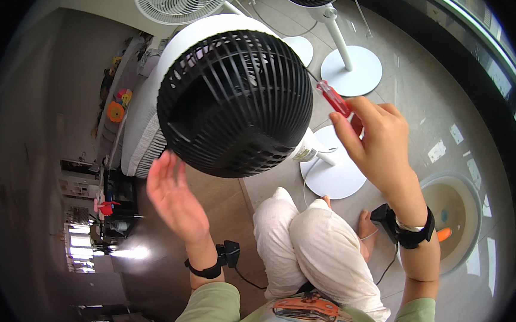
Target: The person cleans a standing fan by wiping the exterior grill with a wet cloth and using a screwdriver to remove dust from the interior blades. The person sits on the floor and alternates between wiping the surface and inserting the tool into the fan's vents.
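Note:
A fan head with a black rear grille (236,104) and a white rim stands before me, above a round white base (333,173). My right hand (375,139) holds a screwdriver (335,99) by its red and clear handle. The shaft points up and left to the grille's right edge, where its tip is hidden. My left hand (177,196), fingers extended and holding nothing, is at the grille's lower left edge; whether it touches the grille I cannot tell.
Another pedestal fan on a round white base (351,71) stands at the upper right, and a white fan (184,2) at the top. A round tub (457,219) with water and an orange object sits on the tiles at right. A grey-white cushioned piece (141,133) lies left.

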`<state>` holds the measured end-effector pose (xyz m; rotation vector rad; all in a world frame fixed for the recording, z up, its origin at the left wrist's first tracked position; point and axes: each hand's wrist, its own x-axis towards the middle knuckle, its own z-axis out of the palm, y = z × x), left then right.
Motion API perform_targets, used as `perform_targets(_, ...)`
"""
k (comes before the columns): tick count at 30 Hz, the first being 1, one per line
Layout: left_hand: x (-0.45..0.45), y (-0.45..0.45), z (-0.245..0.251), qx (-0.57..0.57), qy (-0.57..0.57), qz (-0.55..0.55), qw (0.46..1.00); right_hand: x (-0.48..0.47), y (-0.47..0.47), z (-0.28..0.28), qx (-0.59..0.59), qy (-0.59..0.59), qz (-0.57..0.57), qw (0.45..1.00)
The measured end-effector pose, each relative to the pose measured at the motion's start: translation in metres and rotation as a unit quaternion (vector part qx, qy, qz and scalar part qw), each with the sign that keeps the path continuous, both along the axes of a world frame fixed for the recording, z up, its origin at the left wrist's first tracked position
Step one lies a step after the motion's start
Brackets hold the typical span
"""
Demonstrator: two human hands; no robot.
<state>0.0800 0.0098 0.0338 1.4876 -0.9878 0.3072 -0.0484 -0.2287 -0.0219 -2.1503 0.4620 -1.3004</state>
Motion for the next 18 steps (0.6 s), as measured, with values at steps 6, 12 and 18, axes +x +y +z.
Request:
perform_targets(6,0.027,0.010,-0.048,0.042,0.268,-0.016,0.962,-0.011,0.000,-0.008,0.008,-0.014,-0.013,1.000)
perform_targets(12,0.048,0.032,-0.074,0.041,0.450,-0.132,0.882,-0.061,0.004,-0.056,0.385,-0.118,0.072,0.913)
perform_targets(18,0.061,0.072,-0.078,0.079,0.402,-0.103,0.906,-0.211,0.027,-0.130,0.421,0.006,-0.090,0.902)
